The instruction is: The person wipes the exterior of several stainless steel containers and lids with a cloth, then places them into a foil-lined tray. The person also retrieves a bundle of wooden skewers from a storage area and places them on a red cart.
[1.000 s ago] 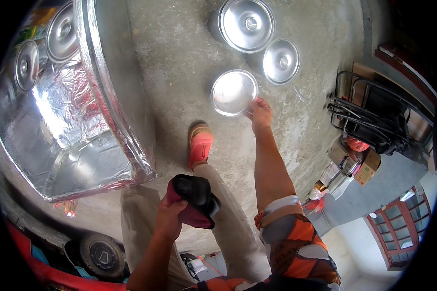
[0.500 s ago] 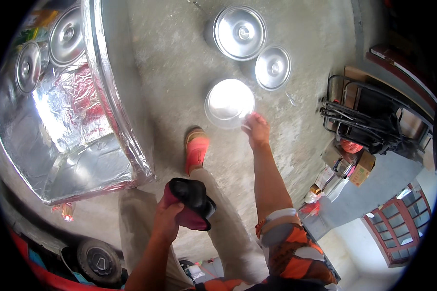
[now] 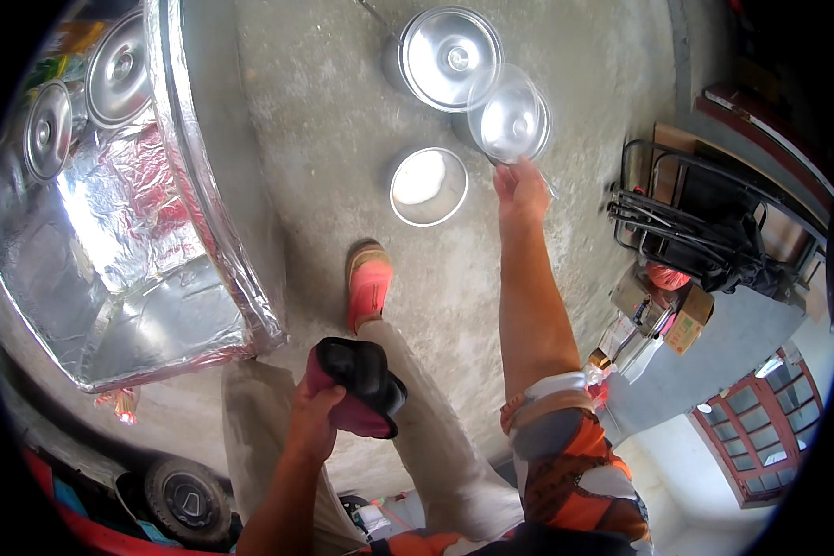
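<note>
– What sits furthest left?

– A big reflector panel lined with crinkled silver foil (image 3: pixel 130 269), propped over the concrete floor (image 3: pixel 315 120), with two round metal lids (image 3: pixel 116 69) by its upper edge. Below it, near the bottom rim, a small black wheel (image 3: pixel 187 500).

– And the left hand?

– The left hand (image 3: pixel 313 417) is low in the frame, fingers curled tight round a black-and-maroon padded cloth (image 3: pixel 361 394) – held in front of the beige trouser leg. Just above, a foot in a pink sandal (image 3: pixel 369 287) is planted on the concrete.

– The pots?

– An open steel pot with a pale, whitish inside (image 3: pixel 426 185) stands beyond the sandal. Further off, a larger steel pot with its lid on (image 3: pixel 447 57).

– The right hand?

– The right hand (image 3: pixel 521 188) is stretched out, fingers pinching the rim of a round, shiny domed lid (image 3: pixel 508 119) – lifted and tilted, to the right of the open pot, overlapping the larger pot's edge.

– Far right?

– A black metal-framed trolley (image 3: pixel 690 222), with cardboard boxes (image 3: pixel 681 324) below it.
</note>
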